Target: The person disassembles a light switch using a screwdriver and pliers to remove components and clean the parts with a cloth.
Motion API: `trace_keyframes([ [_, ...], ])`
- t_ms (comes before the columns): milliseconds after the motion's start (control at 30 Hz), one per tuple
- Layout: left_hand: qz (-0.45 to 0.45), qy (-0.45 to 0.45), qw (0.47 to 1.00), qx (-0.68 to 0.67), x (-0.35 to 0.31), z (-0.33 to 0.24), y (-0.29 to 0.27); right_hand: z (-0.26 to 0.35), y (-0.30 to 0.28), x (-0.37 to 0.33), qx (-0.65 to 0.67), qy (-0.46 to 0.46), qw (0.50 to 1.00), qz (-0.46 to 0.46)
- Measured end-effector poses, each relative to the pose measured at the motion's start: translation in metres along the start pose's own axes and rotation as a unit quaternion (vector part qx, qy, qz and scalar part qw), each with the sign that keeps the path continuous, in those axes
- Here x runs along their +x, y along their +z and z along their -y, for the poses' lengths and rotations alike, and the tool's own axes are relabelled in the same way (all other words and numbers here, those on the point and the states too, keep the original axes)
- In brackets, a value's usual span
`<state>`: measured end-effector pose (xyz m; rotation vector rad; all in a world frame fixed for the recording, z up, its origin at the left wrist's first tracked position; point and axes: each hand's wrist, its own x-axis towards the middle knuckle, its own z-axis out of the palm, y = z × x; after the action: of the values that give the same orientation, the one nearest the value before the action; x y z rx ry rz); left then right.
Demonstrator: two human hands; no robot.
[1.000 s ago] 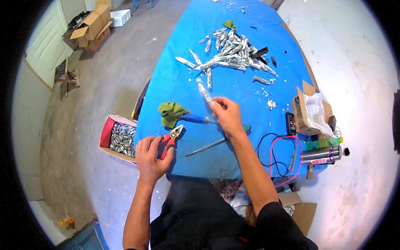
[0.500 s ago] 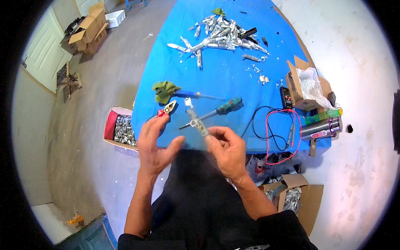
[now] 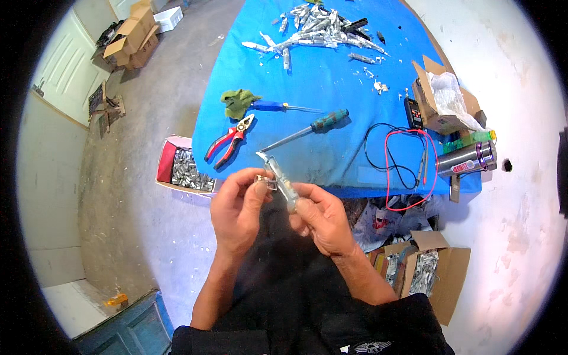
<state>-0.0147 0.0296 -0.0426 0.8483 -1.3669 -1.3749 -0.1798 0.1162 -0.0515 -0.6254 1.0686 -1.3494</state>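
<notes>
My right hand [image 3: 325, 222] grips the lower end of a slim, silvery-grey stick-shaped part [image 3: 280, 179], which tilts up and to the left in front of my lap. With thumb and fingers closed, my left hand [image 3: 234, 213] pinches a small shiny metal piece [image 3: 267, 180] against the stick's left side; whether the two are joined I cannot tell. Beyond them on the blue-covered table lie pliers [image 3: 232, 140] with red and black handles. A screwdriver [image 3: 329, 121] with a green handle points its shaft toward the stick's tip, and a blue-handled screwdriver [image 3: 269, 106] rests behind.
Similar silvery parts are heaped [image 3: 322, 32] at the table's far end. A green cloth [image 3: 237, 104] lies left; a box of small metal pieces [image 3: 188, 168] stands beside the table. At right are a meter [image 3: 413, 112] with leads, an open carton [image 3: 435, 115] and a steel flask [image 3: 467, 158].
My left hand, open and apart before, has moved in beside the stick and closed on the small metal piece. My right hand still holds the stick. The view has shifted slightly.
</notes>
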Motion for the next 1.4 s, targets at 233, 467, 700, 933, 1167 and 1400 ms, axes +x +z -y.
trace_keyframes([
  [233, -0.016, -0.089, 0.995, -0.045, -0.002, 0.014, -0.009, -0.018, -0.022, -0.016, 0.183, 0.006, 0.982, 0.040],
  [467, 0.043, -0.189, 0.970, -0.147, -0.011, 0.010, 0.009, -0.027, -0.035, -0.036, 0.141, -0.012, 0.988, 0.053],
  [700, 0.069, -0.228, 0.955, -0.177, -0.020, 0.013, 0.012, -0.033, -0.045, -0.053, -0.023, -0.030, 0.999, 0.039],
  [933, 0.062, -0.232, 0.961, -0.137, -0.021, 0.016, 0.018, -0.033, -0.045, -0.054, -0.095, -0.053, 0.994, -0.001],
  [1167, 0.075, -0.232, 0.968, -0.056, -0.022, 0.027, 0.016, -0.035, -0.049, -0.050, -0.173, -0.059, 0.982, -0.052],
  [1400, 0.016, -0.155, 0.983, -0.096, 0.030, 0.076, -0.084, -0.065, -0.070, -0.044, -0.015, 0.039, 0.996, -0.074],
])
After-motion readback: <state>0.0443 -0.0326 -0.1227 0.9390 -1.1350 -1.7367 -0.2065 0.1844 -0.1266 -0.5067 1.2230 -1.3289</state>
